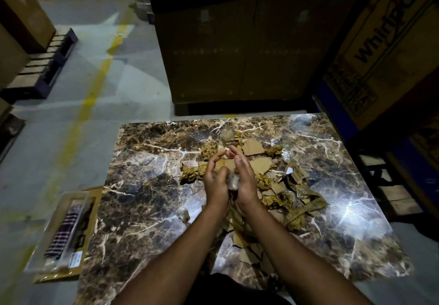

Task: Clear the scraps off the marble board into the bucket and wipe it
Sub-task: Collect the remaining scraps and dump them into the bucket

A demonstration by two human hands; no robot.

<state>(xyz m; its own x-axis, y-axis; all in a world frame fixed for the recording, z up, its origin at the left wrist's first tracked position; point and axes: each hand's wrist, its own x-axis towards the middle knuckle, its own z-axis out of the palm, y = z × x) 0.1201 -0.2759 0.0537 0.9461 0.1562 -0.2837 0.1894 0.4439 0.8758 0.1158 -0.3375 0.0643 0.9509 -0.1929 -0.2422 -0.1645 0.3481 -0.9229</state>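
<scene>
A dark brown marble board (147, 186) with white veins lies in front of me. Cardboard pieces and crumpled paper scraps (280, 186) are scattered across its middle and right. My left hand (215, 181) and my right hand (244, 179) are held together above the scraps, palms facing each other. A small pale crumpled scrap (232, 182) sits pressed between them, fingers loosely curled. A clear plastic container (59, 231) with a checked cloth (63, 231) inside stands on the floor left of the board.
Big cardboard cartons (237, 50) stand behind the board and a printed carton (384, 43) on a blue rack at the right. Pallets (45, 67) sit at the far left. A yellow line (95, 91) runs along the grey floor.
</scene>
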